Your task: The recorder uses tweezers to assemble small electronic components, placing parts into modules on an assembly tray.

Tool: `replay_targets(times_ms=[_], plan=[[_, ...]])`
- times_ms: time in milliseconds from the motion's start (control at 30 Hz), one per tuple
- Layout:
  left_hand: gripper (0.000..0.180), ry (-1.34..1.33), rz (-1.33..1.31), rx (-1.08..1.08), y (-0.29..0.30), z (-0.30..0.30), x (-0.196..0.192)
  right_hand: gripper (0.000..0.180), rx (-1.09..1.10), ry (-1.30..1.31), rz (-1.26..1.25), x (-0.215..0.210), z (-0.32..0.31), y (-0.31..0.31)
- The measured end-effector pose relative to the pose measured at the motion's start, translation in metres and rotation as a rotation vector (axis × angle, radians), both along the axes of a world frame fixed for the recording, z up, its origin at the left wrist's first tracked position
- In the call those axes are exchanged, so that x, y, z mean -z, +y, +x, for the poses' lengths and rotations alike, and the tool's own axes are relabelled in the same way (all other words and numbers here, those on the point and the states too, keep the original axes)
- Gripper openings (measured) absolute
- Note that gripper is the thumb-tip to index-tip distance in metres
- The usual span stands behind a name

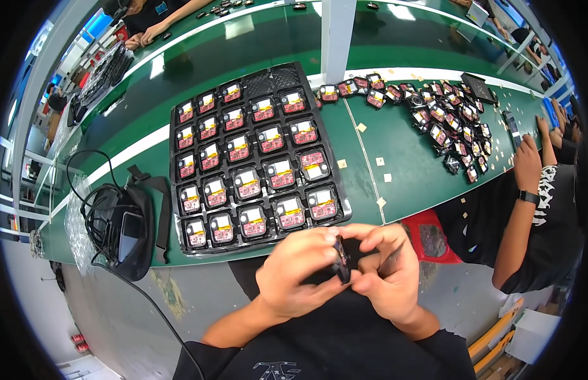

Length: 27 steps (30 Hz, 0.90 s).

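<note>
In front of my body, above the near edge of the bench, a small black device casing (343, 263) is turned nearly edge-on. My left hand (297, 272) is closed on it, with fingers along its upper part and the thumb below. My right hand (392, 272) curls round the other side, its index finger and thumb at the casing's top and bottom edges. Most of the casing's face is hidden. Just beyond lies a black plastic tray (262, 242), its pockets holding several similar casings with red circuit boards, white squares and yellow strips. Two far pockets hold nothing.
Right of the tray, many loose casings (439, 114) lie heaped on the green bench (363, 177) among small pale squares (387, 178). A black bag (132, 234) with coiled cables sits left. A co-worker's hand (528, 158) is at right; a metal post (337, 38) stands behind.
</note>
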State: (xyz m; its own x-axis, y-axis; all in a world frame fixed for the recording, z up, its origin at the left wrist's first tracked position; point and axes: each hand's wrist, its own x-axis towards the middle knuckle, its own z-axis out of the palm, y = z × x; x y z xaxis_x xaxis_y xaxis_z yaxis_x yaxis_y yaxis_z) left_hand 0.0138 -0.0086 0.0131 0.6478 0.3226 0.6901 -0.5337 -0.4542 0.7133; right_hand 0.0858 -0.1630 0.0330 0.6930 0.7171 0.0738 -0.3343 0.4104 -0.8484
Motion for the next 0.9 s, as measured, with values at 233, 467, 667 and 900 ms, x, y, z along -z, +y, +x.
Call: replay_targets(times_ms=[233,467,667,900], plan=[[0.060,0.155,-0.807,0.405,0.001,-0.010,0.012,0.038,0.223,-0.953,-0.635,-0.017,0.014,0.001],[0.058,0.177,-0.753,0.413,0.004,-0.009,0.012,0.039,0.299,-0.945,-0.574,0.002,0.014,0.002],[0.057,0.192,-0.777,0.405,0.003,-0.011,0.015,0.028,0.370,-1.108,-0.610,-0.003,0.017,0.006],[0.057,0.191,-0.773,0.409,0.001,-0.012,0.017,0.026,0.381,-1.089,-0.572,0.000,0.014,0.007]])
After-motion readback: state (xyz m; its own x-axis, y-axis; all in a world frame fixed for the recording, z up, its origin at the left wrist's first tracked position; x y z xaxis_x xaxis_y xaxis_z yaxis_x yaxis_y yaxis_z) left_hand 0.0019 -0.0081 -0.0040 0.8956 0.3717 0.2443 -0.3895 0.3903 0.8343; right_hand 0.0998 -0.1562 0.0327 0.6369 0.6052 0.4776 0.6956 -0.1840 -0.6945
